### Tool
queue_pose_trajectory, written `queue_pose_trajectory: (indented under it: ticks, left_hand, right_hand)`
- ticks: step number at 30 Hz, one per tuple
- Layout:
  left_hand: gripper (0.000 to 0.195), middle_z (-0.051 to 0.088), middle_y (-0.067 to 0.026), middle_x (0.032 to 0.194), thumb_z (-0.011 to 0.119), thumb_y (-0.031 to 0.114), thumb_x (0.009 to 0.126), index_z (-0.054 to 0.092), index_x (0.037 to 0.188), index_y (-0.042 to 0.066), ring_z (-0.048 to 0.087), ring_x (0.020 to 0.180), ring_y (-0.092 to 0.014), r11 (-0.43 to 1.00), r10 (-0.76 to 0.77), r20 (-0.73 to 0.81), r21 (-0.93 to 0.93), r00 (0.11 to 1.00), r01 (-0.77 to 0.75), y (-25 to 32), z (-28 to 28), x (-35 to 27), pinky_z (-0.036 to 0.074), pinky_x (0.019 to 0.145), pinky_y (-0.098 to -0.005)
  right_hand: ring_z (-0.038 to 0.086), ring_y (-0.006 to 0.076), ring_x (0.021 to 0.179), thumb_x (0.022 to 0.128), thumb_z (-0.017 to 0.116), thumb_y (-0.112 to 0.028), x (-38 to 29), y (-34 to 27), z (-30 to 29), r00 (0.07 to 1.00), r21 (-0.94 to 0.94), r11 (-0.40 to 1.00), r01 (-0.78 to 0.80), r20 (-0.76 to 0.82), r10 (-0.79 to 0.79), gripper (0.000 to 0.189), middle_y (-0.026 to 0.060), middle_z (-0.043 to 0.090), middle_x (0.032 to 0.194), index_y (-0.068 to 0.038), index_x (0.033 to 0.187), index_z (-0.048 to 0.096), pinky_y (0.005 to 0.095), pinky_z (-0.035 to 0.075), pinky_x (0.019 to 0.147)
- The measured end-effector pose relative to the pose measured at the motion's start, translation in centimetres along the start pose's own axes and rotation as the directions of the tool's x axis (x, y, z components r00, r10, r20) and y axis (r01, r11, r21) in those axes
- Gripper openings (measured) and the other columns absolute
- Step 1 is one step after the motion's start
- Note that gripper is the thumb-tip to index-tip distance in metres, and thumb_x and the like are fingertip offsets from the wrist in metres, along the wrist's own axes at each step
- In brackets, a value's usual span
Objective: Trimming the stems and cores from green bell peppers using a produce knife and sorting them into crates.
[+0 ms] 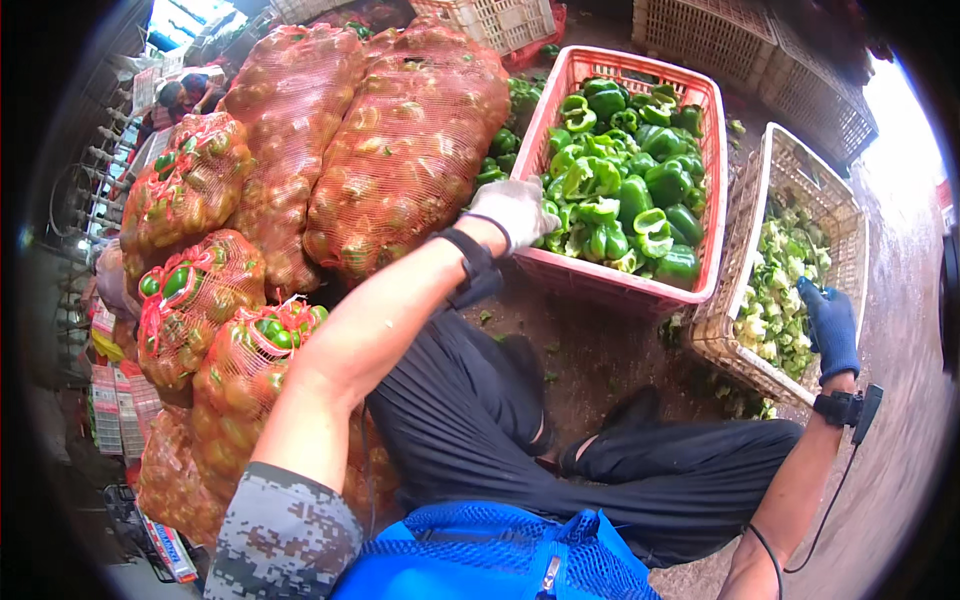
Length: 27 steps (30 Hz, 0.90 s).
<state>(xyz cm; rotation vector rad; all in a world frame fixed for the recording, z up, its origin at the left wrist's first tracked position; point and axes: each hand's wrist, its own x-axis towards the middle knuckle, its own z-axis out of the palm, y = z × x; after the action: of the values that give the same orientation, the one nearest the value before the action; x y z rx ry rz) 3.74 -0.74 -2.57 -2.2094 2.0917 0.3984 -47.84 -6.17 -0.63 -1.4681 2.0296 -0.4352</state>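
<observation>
My left hand [516, 213], in a pale work glove, is at the near left corner of a pink plastic crate [616, 287]. Its fingertips reach over the rim beside cut green bell peppers [634, 195]; whether they grip anything is hidden. Many of these peppers are hollow and open at the top. To the right, my right hand [831, 328], in a blue knit glove, hovers over a cream plastic crate [739, 352]. Pale green pepper cores and trimmings [784, 289] fill its bottom. I cannot tell whether the blue glove holds something.
Large red mesh sacks of peppers [409, 142] lie to the left, with smaller tied sacks [202, 300] nearer me. Stacked crates [712, 45] stand at the back. Scraps litter the wet floor [600, 360]. Another person [187, 94] is at the far left.
</observation>
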Motion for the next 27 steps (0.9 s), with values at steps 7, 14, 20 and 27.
queue_pose_trajectory:
  ticks: [7, 14, 20, 27]
  left_hand:
    - [0.044, 0.074, -0.0221, 0.089, 0.069, 0.039, 0.095, 0.070, 0.101, -0.005, 0.076, 0.077, -0.034, 0.977, 0.150, 0.208, -0.182, 0.967, -0.112, -1.5, 3.1, 3.9, 0.061, 0.075, -0.0439]
    - [0.032, 0.077, -0.0140, 0.082, 0.066, 0.029, 0.097, 0.072, 0.097, -0.003, 0.077, 0.070, -0.025, 0.975, 0.221, 0.351, -0.079, 0.910, -0.207, -1.4, 0.2, 3.6, 0.062, 0.068, -0.0426]
    - [0.024, 0.071, -0.0058, 0.079, 0.072, 0.026, 0.099, 0.070, 0.097, 0.002, 0.065, 0.061, -0.014, 0.530, -0.087, 0.098, -0.838, 0.991, 0.129, -9.6, -5.6, -4.3, 0.054, 0.057, -0.0321]
    - [0.033, 0.076, -0.0173, 0.088, 0.076, 0.035, 0.088, 0.075, 0.095, 0.004, 0.074, 0.076, -0.031, 0.967, -0.157, 0.147, -0.177, 0.976, 0.183, -17.5, 8.9, -15.9, 0.058, 0.069, -0.0408]
  right_hand:
    - [0.057, 0.0220, 0.048, 0.090, 0.079, -0.050, 2.0, 6.0, -0.9, 1.000, -0.161, 0.987, -0.018, 0.006, 0.019, 0.054, 0.0106, 0.061, 0.060, 0.001, 0.076, 0.069, 0.0397, 0.044, 0.049]
    - [0.053, 0.0191, 0.044, 0.090, 0.076, -0.044, 3.8, 10.6, -0.8, 0.990, -0.031, 0.999, -0.042, 0.135, 0.046, 0.041, 0.0062, 0.057, 0.061, -0.003, 0.084, 0.070, 0.0355, 0.038, 0.041]
    - [0.043, 0.0121, 0.045, 0.099, 0.071, -0.049, 6.2, 10.9, -2.0, 1.000, 0.030, 1.000, -0.004, -0.015, 0.005, 0.041, -0.0015, 0.050, 0.064, -0.009, 0.099, 0.074, 0.0306, 0.034, 0.042]
    - [0.040, 0.0025, 0.051, 0.103, 0.071, -0.047, 6.8, 5.3, 0.2, 0.992, 0.364, 0.924, 0.116, 0.009, -0.128, 0.041, -0.0067, 0.051, 0.072, -0.013, 0.125, 0.077, 0.0232, 0.030, 0.043]
